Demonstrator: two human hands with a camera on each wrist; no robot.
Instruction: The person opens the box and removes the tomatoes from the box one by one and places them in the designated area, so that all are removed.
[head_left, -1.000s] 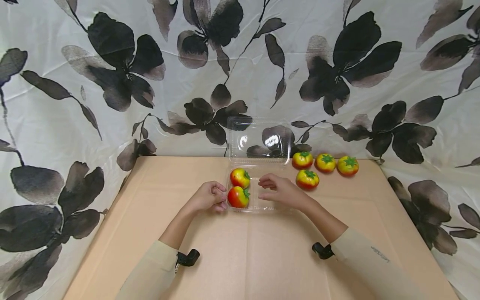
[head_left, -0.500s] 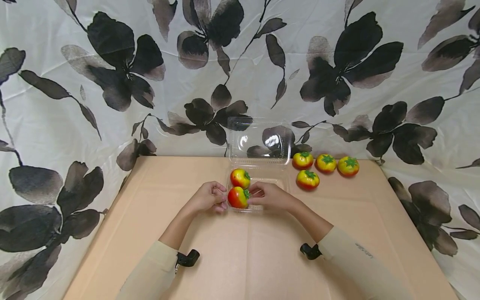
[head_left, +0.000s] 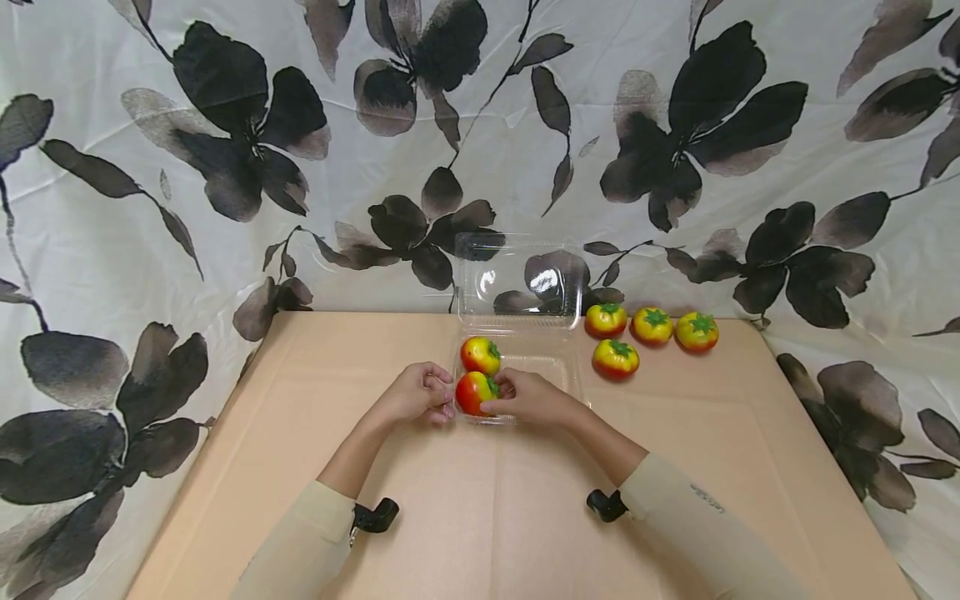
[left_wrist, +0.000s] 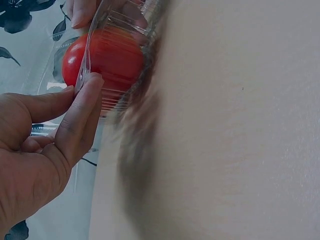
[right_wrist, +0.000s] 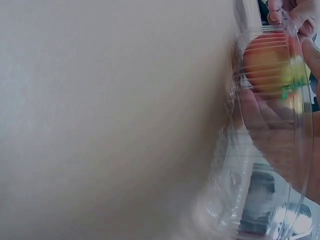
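2 hands at a clear clamshell box (head_left: 558,367) of toy tomatoes.
Right hand (head_left: 528,398) curls fingers around the near tomato (head_left: 472,392); left hand (head_left: 416,393) pinches the box's left rim.

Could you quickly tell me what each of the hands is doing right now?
Left hand: pinches the tray rim.
Right hand: grips the near tomato.

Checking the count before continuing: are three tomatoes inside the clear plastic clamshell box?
No, the clear plastic clamshell box holds only two red-yellow tomatoes; four more sit outside.
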